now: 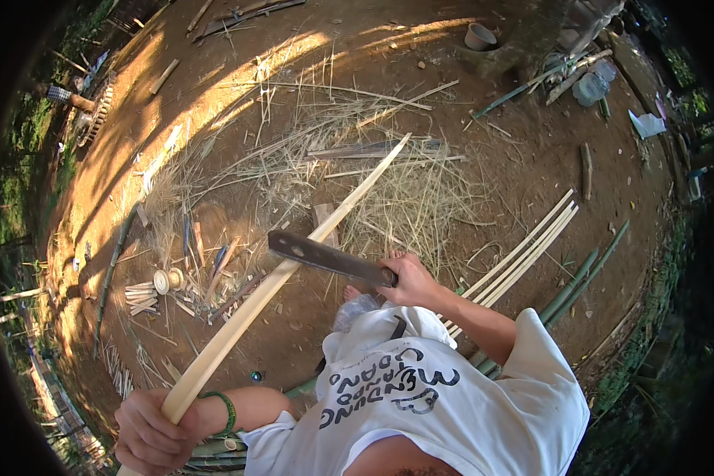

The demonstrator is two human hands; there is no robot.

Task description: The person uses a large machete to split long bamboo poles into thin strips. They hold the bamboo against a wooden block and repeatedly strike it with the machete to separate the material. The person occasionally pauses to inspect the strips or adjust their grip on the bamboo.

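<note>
My left hand (152,432) is closed around the lower end of a long pale bamboo strip (255,303), which slants up and away to the right. In my right hand (412,282) is the handle end of a dark, flat-bladed knife (333,260) with a hole near its far end. The blade lies across the middle of the strip; whether it cuts into it or only rests there I cannot tell. Beneath the crossing, partly hidden, a small wooden block (325,216) sits on the ground.
Thin bamboo shavings (412,198) litter the brown dirt ahead. Several pale strips (523,254) and green bamboo poles (587,274) lie at my right. Short cut pieces (140,297) and a pale spool-shaped piece (168,280) lie at left. A pot (479,36) stands far off.
</note>
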